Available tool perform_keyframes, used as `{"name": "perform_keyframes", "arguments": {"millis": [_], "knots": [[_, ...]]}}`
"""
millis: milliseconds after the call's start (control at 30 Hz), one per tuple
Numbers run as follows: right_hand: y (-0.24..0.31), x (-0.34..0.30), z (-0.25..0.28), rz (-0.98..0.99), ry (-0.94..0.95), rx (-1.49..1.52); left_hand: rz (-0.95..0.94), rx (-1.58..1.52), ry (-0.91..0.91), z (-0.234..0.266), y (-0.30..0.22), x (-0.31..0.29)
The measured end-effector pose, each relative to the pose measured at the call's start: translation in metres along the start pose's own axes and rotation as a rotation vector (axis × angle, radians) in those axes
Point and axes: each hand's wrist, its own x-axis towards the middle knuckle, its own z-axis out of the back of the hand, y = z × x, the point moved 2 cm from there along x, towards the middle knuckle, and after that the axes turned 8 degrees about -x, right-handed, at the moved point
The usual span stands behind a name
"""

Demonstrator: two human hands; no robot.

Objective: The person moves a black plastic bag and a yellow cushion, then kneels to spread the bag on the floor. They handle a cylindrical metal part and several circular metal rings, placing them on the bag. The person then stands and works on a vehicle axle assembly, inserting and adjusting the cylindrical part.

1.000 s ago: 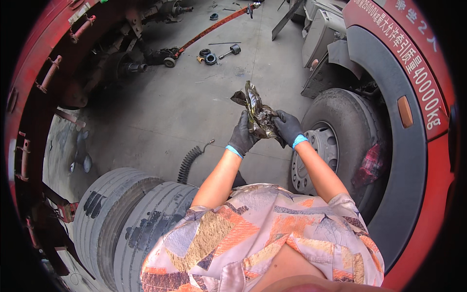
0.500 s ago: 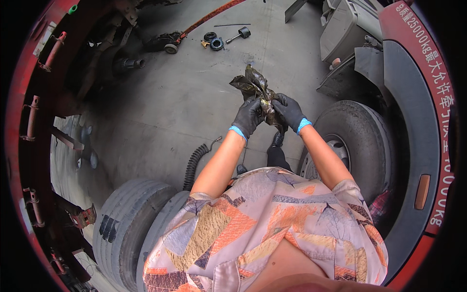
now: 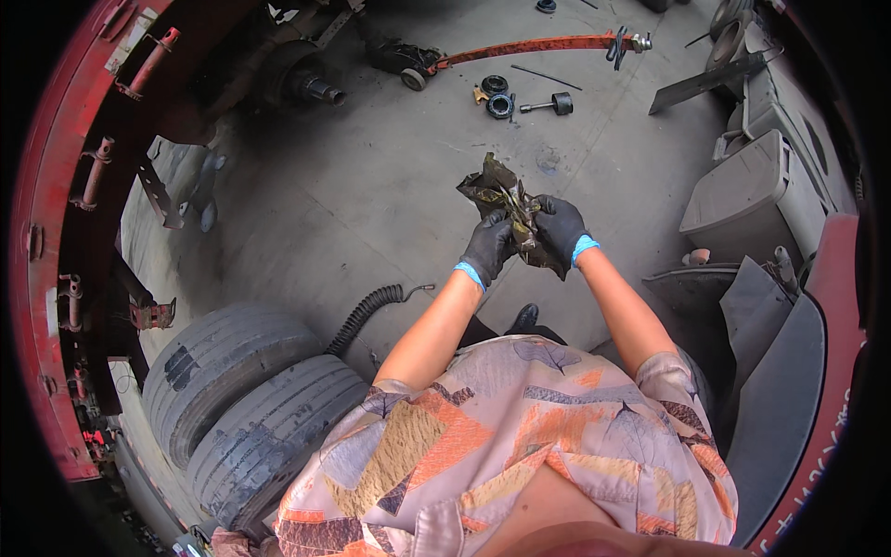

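Observation:
My left hand (image 3: 489, 247), in a black glove with a blue cuff, grips the left side of a crumpled, shiny dark plastic bag (image 3: 501, 188). The right side of the same bag is pinched by my right hand (image 3: 560, 229), gloved alike. Yellowish greasy smears show on the plastic between the hands. One end of the bag sticks up beyond my hands, and another part hangs down below the right fingers. Whether anything lies inside the folds cannot be made out. I hold it out over the grey floor, in front of my body.
Two large tyres (image 3: 218, 367) stand at the lower left, beside a coiled black hose (image 3: 367, 311). Ahead lie black ring-shaped parts (image 3: 500, 105), a round-headed tool (image 3: 561, 103) and a jack with a long red handle (image 3: 529, 45). A bare axle end (image 3: 320, 90) juts out upper left. A grey bin (image 3: 742, 200) stands right.
My body and view have turned left, so the floor parts sit further right and the right-hand wheel is mostly out of sight. Both hands still hold the bag, now more bunched together.

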Motion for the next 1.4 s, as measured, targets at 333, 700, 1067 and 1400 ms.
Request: {"name": "perform_keyframes", "arguments": {"millis": [333,700,1067,1400], "knots": [[0.049,0.138,-0.03,0.207,0.213,0.08,-0.101,-0.139,-0.194,0.026,-0.097,0.053],[0.173,0.196,-0.08,0.422,0.826,0.05,-0.593,-0.037,-0.531,0.085,-0.165,0.037],[0.189,0.251,-0.167,0.454,1.139,-0.009,-0.897,-0.222,-0.774,0.106,-0.157,0.033],[0.166,0.311,-0.136,0.251,0.999,0.197,-0.876,-0.52,-0.756,0.115,-0.15,0.043]]}}
